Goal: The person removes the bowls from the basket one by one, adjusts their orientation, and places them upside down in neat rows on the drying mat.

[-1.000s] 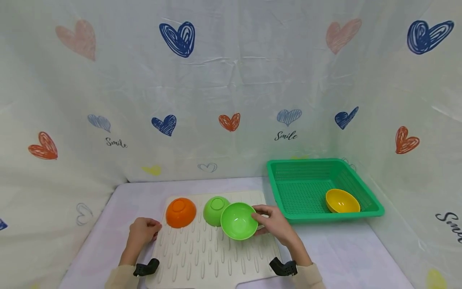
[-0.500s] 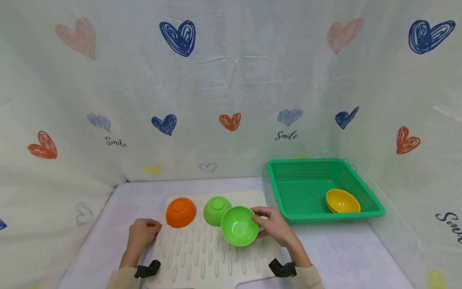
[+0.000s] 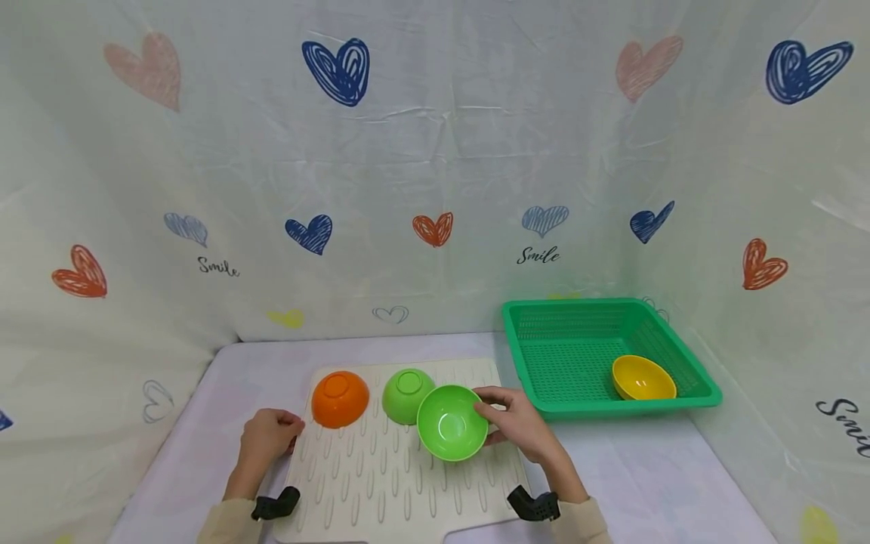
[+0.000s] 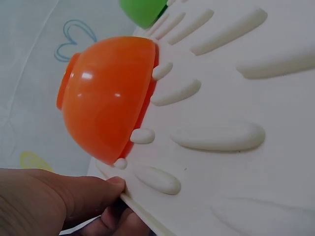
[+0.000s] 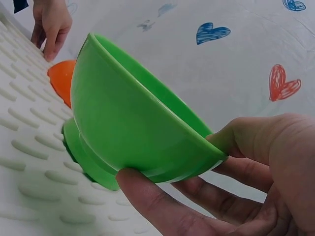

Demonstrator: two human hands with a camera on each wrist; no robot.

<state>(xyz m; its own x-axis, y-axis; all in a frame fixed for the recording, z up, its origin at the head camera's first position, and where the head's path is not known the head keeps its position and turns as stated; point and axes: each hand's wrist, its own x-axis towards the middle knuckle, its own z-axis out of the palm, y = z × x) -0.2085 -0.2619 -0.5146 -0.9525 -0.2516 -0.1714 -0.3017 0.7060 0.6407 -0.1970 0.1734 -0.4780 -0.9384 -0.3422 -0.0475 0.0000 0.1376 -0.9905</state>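
Note:
My right hand (image 3: 519, 427) grips a bright green bowl (image 3: 451, 423) by its right rim, thumb at the rim and fingers underneath. The bowl is tilted, its inside facing the head camera, above a white ridged drying mat (image 3: 381, 483). Upside down on that mat sit an orange bowl (image 3: 340, 400) and a second green bowl (image 3: 408, 397), partly covered by the held one. At the mat's left edge, my left hand (image 3: 268, 437) pinches the rim of the mat between thumb and fingers, close to the orange bowl (image 4: 108, 96) in the left wrist view.
A green plastic basket (image 3: 591, 412) stands at the back right of the table. Inside it, a yellow bowl (image 3: 644, 378) leans in the right corner. Behind everything hangs a pale curtain (image 3: 435, 166) with printed hearts.
The held green bowl has come slightly down and nearer, showing more of the green bowl behind it. My left hand stays on the mat's edge.

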